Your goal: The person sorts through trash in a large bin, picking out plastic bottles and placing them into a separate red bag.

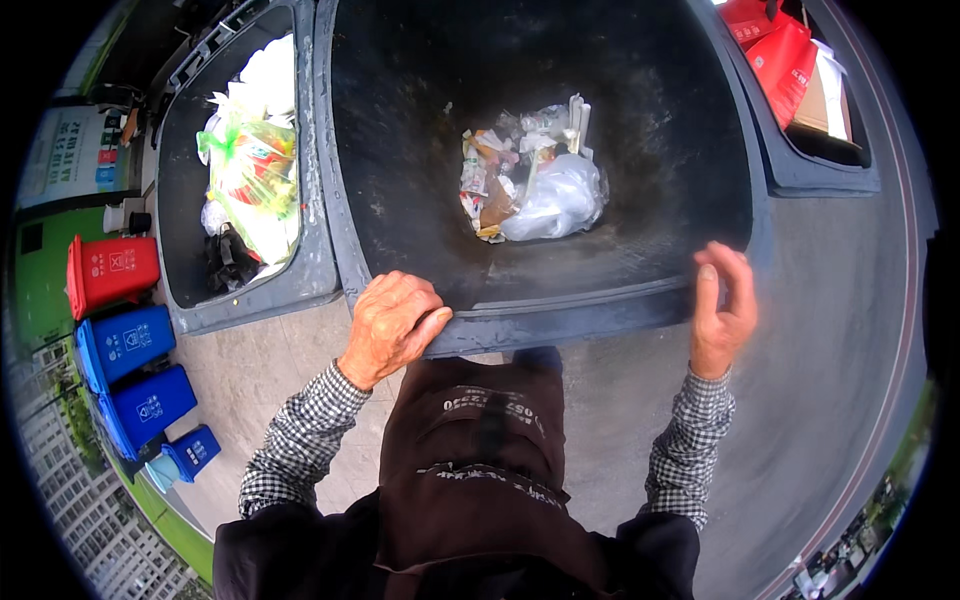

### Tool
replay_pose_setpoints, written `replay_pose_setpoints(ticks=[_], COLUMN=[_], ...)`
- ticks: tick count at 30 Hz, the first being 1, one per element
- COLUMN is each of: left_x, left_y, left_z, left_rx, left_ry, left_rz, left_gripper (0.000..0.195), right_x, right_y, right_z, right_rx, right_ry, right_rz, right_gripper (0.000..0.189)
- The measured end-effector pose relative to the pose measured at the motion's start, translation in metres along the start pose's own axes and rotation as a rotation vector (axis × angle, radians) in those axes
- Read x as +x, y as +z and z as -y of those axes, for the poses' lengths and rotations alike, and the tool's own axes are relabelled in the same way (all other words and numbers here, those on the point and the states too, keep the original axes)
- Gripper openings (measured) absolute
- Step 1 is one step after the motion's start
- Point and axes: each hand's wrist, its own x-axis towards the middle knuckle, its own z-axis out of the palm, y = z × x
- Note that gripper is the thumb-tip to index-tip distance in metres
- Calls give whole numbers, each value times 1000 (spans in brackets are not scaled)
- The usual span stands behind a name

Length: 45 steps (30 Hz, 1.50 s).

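Observation:
A large dark grey wheeled waste bin [525, 330] stands uncovered in front of me. Deep inside it lie a translucent plastic bag [561, 196] and mixed litter [487, 180], with pale sticks or tubes at the top. My left hand [394, 322] is curled over the near left corner of the bin's rim, its fingers closed on it. At the near right corner, my right hand [724, 300] hovers over or beside the rim, slightly blurred, with thumb and fingers apart and nothing in it. Whether it touches the rim, I cannot tell.
At left, a second grey bin [322, 262] holds white bags and a green-tied bag [255, 165]. A third bin [817, 180] at upper right holds red bags [784, 71] and cardboard [817, 105]. A red bin [116, 274] and several blue bins [154, 405] stand farther left.

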Motion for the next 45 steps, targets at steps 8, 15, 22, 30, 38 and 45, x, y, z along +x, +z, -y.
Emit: replay_pose_setpoints(ticks=[8, 15, 22, 30, 38, 45], left_x=[-4, -24, -101, -184, -265, -269], left_y=[5, 9, 39, 83, 122, 134], left_z=[-1, -11, -60, -100, -124, -168], left_rx=[126, 124, 145, 173, 224, 192], left_ry=[0, -3, 42, 120, 97, -9], left_rz=[-48, -104, -145, -144, -39, 169], left_gripper=[21, 23, 23, 27, 33, 30], right_x=[16, -1, -86, -180, -258, -285], right_y=[11, 9, -28, -55, -82, -113], right_z=[-17, -20, -28, -36, -30, -54], right_rx=[97, 25, 25, -76, -232, -281], right_ry=[45, -8, -46, -118, -266, -214], right_rz=[242, 223, 169, 78, 176, 260], right_gripper=[28, 18, 9, 10, 16, 19])
